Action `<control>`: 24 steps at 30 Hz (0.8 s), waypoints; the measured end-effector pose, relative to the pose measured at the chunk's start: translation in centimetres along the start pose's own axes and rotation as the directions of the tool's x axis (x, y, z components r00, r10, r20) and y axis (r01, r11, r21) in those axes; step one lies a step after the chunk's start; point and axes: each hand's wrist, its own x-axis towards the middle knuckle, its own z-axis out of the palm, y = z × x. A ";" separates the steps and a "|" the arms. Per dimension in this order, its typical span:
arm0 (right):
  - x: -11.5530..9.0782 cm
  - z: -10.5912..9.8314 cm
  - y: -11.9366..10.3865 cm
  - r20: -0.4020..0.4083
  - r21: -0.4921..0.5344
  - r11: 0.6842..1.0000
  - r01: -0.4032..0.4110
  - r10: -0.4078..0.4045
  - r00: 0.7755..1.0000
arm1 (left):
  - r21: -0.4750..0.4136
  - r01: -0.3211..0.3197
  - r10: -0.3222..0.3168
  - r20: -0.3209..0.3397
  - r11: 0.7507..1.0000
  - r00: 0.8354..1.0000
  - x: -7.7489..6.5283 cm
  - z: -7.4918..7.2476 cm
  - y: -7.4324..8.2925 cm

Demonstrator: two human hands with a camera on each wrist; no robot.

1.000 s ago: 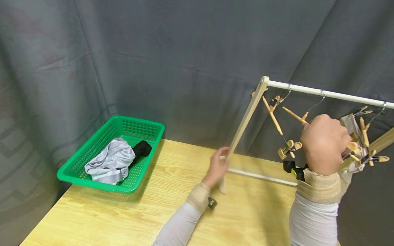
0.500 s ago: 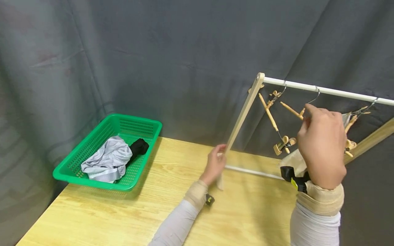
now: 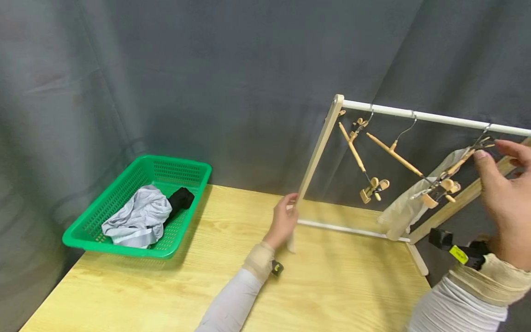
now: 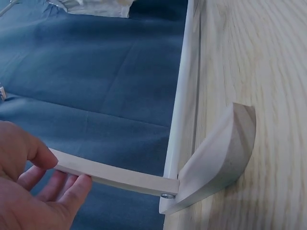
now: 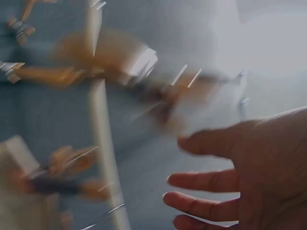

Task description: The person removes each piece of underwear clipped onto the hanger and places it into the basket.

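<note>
My left hand (image 3: 284, 221) pinches the left wooden post (image 3: 321, 150) of a small clothes rack low down, thumb on one side and fingers on the other in the left wrist view. From the rack's white top rail (image 3: 444, 119) hang several wooden clip hangers, among them a left hanger (image 3: 351, 146) and a middle hanger (image 3: 394, 155). A pale cloth (image 3: 406, 207) hangs at the rightmost hanger (image 3: 458, 165). Beside that hanger is my right hand (image 3: 510, 203), fingers spread, holding nothing. The right wrist view shows the hangers blurred.
A green plastic basket (image 3: 178, 240) stands on the left of the wooden table (image 3: 332, 281), with a light grey garment (image 3: 138, 216) and a black cloth item (image 3: 181, 199) inside. A grey curtain (image 3: 232, 92) hangs behind. A white lower bar (image 3: 348, 229) joins the rack's sides.
My right hand has moved right, away from the middle hanger, and its fingers have spread. The left hand stays on the post. The head view has shifted slightly.
</note>
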 end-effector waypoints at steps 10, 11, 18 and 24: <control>-0.6 3.5 3.9 0.330 -0.041 0.963 0.266 -0.238 0.913 | 0.006 0.005 -0.004 -0.031 1.000 1.000 -0.2 -1.3 -0.8; -0.8 3.9 4.1 0.327 -0.021 0.954 0.298 -0.275 0.904 | 0.006 0.002 -0.002 -0.033 1.000 0.999 -0.2 -1.4 -0.9; -2.4 4.2 5.6 0.215 -0.079 0.993 0.091 -0.072 0.974 | -0.003 0.023 -0.023 -0.021 1.000 1.000 -0.4 -0.9 -0.8; -3.3 4.1 6.1 -0.049 -0.007 0.992 -0.123 0.123 0.991 | -0.015 0.019 -0.019 0.003 1.000 1.000 -0.1 -0.7 -0.2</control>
